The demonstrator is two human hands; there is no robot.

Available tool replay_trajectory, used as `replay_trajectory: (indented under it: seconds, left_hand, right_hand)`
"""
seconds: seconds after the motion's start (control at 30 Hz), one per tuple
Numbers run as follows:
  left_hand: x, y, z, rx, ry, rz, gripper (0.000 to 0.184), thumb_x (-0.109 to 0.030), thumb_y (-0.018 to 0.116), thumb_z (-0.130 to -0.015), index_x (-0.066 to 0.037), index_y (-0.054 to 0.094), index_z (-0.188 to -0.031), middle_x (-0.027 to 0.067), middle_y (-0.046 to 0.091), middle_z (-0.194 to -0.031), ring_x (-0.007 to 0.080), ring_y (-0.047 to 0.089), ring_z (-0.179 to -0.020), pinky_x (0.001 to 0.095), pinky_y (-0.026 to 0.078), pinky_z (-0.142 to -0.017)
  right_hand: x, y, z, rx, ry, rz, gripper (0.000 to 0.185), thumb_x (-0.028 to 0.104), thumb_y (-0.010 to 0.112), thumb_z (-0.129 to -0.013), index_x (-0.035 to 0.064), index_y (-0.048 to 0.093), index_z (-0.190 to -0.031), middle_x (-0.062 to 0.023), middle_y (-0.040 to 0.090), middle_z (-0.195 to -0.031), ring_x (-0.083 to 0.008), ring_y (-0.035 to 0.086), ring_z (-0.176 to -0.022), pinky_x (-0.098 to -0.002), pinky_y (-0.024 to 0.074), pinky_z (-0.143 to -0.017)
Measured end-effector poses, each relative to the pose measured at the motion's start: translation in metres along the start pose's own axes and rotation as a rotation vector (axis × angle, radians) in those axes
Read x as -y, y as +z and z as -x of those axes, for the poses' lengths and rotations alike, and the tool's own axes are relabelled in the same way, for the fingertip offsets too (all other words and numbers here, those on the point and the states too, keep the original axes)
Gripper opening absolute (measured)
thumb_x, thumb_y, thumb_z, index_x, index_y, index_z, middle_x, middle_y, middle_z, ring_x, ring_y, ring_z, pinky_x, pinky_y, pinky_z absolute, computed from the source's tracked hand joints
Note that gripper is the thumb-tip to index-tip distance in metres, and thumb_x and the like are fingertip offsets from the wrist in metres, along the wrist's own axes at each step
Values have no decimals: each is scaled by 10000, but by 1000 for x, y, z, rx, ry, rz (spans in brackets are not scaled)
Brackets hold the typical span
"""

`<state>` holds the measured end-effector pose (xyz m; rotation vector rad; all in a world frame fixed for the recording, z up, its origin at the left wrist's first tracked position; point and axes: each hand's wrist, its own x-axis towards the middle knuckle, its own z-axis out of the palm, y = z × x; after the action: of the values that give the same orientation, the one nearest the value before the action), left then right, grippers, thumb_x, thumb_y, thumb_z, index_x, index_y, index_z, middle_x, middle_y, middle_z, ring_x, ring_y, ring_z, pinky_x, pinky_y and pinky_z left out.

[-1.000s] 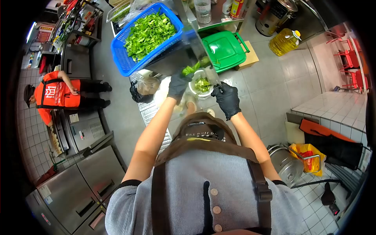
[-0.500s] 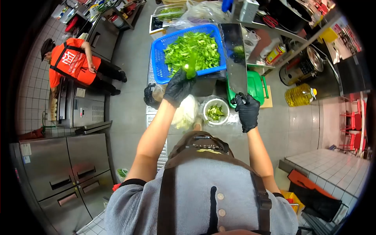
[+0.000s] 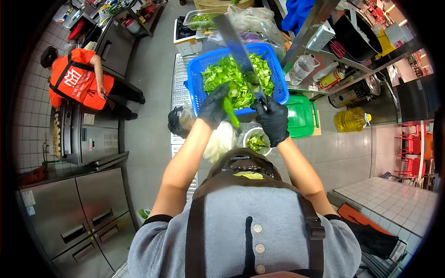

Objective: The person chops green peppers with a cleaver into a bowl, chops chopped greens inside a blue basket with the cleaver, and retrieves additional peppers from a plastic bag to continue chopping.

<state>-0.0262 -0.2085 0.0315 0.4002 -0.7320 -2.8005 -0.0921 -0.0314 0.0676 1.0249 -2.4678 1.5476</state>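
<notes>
My left hand (image 3: pixel 214 107), in a black glove, is closed round a green vegetable stalk (image 3: pixel 230 111) at the near edge of the blue basket. A cleaver (image 3: pixel 238 48) is in my gloved right hand (image 3: pixel 273 123), its blade slanting up and left across the basket. Cut leafy greens (image 3: pixel 217 72) fill the blue plastic basket (image 3: pixel 196 88). Below my hands, a white bowl (image 3: pixel 266 151) holds green trimmings. A pale plastic bag (image 3: pixel 219 142) lies beside it, its contents unclear.
To the right are a green-lidded bin (image 3: pixel 300 118), an oil jug (image 3: pixel 350 120) and a metal shelf post (image 3: pixel 308 32). Behind the basket stand a clear tub of greens (image 3: pixel 202 19) and plastic bags (image 3: pixel 252 21). A co-worker in an orange shirt (image 3: pixel 76 76) stands at left.
My right hand has moved left with the cleaver, from beside the basket to over it. The stalk in my left hand now hangs downward. The view has shifted slightly.
</notes>
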Motion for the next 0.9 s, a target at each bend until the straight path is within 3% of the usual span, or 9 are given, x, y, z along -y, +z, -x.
replay_trajectory:
  seconds: [0.2,0.3,0.33,0.47,0.53,0.63,0.7,0.8,0.9]
  left_hand:
    - [-7,-20,-22,-133,-76,368,318,-64,454,-907,-1,459,-1218,140,574,-1097,263,567,-993,346,468,-877]
    - [-12,-20,-24,-201,0,380,196,-198,412,-959,-61,523,-1046,138,597,-979,280,593,-910,416,506,-843]
    - [-11,-18,-22,-233,86,-67,198,-231,427,-956,-77,524,-1033,127,595,-951,279,592,-889,418,511,-826]
    - [-15,-21,-24,-213,23,276,255,-326,441,-946,-100,528,-1024,122,588,-979,259,586,-886,417,510,-811]
    - [-11,-46,-32,69,-253,891,236,-306,448,-942,-100,528,-1021,114,584,-980,259,581,-885,438,505,-803]
    - [-2,-49,-38,-1,48,25,241,-277,461,-914,-80,527,-1035,112,588,-999,251,580,-905,436,492,-772]
    - [-11,-10,-19,-269,-70,342,243,-262,446,-911,-70,525,-1035,111,589,-999,245,575,-908,435,485,-762]
    - [0,-37,-34,16,-42,436,237,-262,424,-935,-74,523,-1041,123,585,-1007,244,569,-917,421,495,-779]
    - [9,-61,-43,141,-240,857,192,-232,437,-946,-84,534,-1021,110,590,-977,244,575,-891,418,508,-796]
  right_hand:
    - [12,12,-9,7,-359,295,302,83,653,-793,102,615,-1092,-121,653,-730,-259,640,-599,-353,500,-526]
    - [17,8,-16,21,-452,447,316,104,666,-789,110,616,-1101,-102,632,-681,-260,612,-540,-355,480,-492]
    - [17,8,-16,25,-474,430,339,104,667,-778,114,612,-1112,-97,628,-685,-257,607,-541,-356,477,-488]
    - [4,5,-18,59,-569,442,452,94,658,-724,120,585,-1169,-83,620,-723,-248,600,-575,-363,473,-491]
    - [2,0,-18,86,-576,493,507,87,646,-699,119,568,-1199,-78,619,-745,-240,601,-599,-364,475,-498]
    - [0,-8,-19,119,-555,542,557,83,632,-681,119,548,-1231,-67,610,-743,-229,594,-605,-363,472,-499]
    - [-11,-9,-20,138,-581,522,568,81,631,-684,121,541,-1243,-58,596,-711,-225,583,-584,-361,466,-491]
    - [-7,-9,-20,145,-540,499,527,84,628,-690,119,565,-1212,-54,592,-694,-226,580,-572,-360,466,-493]
    - [-7,-8,-21,92,-565,522,472,86,634,-703,110,590,-1172,-61,618,-725,-233,595,-584,-360,474,-495]
